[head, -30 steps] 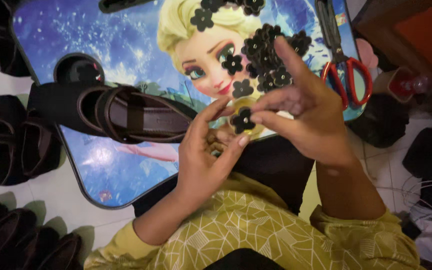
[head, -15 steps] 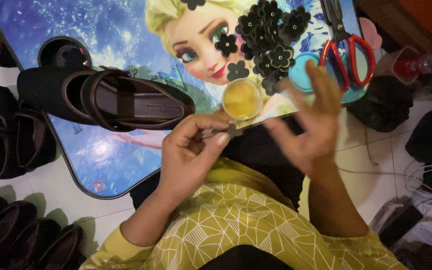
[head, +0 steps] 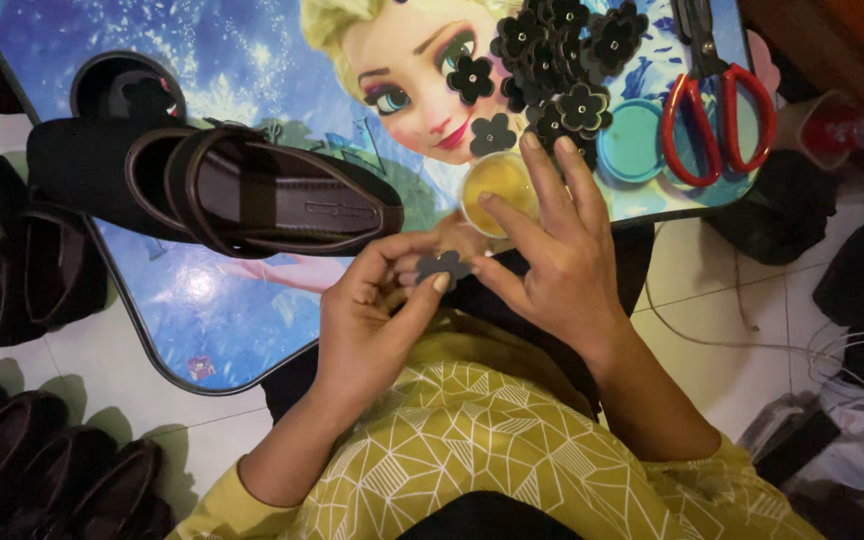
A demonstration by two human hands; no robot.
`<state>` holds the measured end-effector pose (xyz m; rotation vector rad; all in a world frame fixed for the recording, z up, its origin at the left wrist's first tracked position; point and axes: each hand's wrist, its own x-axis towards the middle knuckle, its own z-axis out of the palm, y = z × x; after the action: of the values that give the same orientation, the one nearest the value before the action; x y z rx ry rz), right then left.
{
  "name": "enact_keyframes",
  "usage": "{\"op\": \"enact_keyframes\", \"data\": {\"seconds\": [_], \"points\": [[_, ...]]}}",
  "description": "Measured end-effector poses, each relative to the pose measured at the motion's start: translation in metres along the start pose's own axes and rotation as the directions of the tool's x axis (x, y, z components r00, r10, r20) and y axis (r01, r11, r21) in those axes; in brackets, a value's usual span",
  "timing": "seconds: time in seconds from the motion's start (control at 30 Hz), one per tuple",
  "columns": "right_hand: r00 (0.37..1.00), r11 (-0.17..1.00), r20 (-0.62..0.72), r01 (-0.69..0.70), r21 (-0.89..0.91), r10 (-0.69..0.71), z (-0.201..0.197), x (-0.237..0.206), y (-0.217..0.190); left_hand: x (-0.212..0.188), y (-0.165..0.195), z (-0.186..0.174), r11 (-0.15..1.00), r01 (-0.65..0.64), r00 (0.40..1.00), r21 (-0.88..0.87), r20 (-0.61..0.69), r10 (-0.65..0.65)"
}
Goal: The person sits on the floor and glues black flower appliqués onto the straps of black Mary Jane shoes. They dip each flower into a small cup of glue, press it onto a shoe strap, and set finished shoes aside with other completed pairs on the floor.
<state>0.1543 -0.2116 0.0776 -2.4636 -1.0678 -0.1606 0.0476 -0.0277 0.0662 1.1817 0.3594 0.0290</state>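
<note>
**A:** Starting nearest the camera. What have the hands got?

**B:** I see the left hand [head: 372,320] at lower centre, curled closed, thumb and fingertips pinching a small dark flower-shaped cut-out [head: 441,266]. The right hand [head: 552,260] sits just right of it, fingers spread and loosely open. Its thumb tip touches the same cut-out; the longer fingers reach up over a small round pot of yellow glue [head: 497,185]. I cannot tell whether they touch the pot.

**A:** And where is the cut-out relative to the board?

**B:** At the near edge of the blue cartoon-printed lap table [head: 212,310], centre of the frame, held just above it. Yellow patterned sleeves fill the bottom of the frame.

**A:** Moving outward?

**B:** Left of centre, a dark brown strapped sandal [head: 262,195] lies on its side on the table. Behind it, upper left, a round black lid-like object [head: 127,90], details unclear.

**A:** Far edge?

**B:** Top centre, a heap of black fabric flowers [head: 562,60], two lying loose just beside it. Right of the heap, a round teal lid [head: 637,140], then red-handled scissors [head: 717,120] at upper right. More dark shoes [head: 22,260] stand on the white floor along the left edge.
</note>
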Motion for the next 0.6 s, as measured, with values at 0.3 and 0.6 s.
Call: {"op": "enact_keyframes", "data": {"seconds": [0.3,0.6], "points": [[0.994,1.000,-0.112,-0.004,-0.005,0.003,-0.011,-0.009,-0.001,0.000,-0.002,-0.001,1.000,0.014,1.000,0.026,-0.007,-0.014],[0.994,0.999,-0.101,-0.033,0.030,0.036,-0.010,-0.024,-0.001,0.002,-0.004,0.004,0.999,-0.012,1.000,-0.045,0.024,0.013]]}}
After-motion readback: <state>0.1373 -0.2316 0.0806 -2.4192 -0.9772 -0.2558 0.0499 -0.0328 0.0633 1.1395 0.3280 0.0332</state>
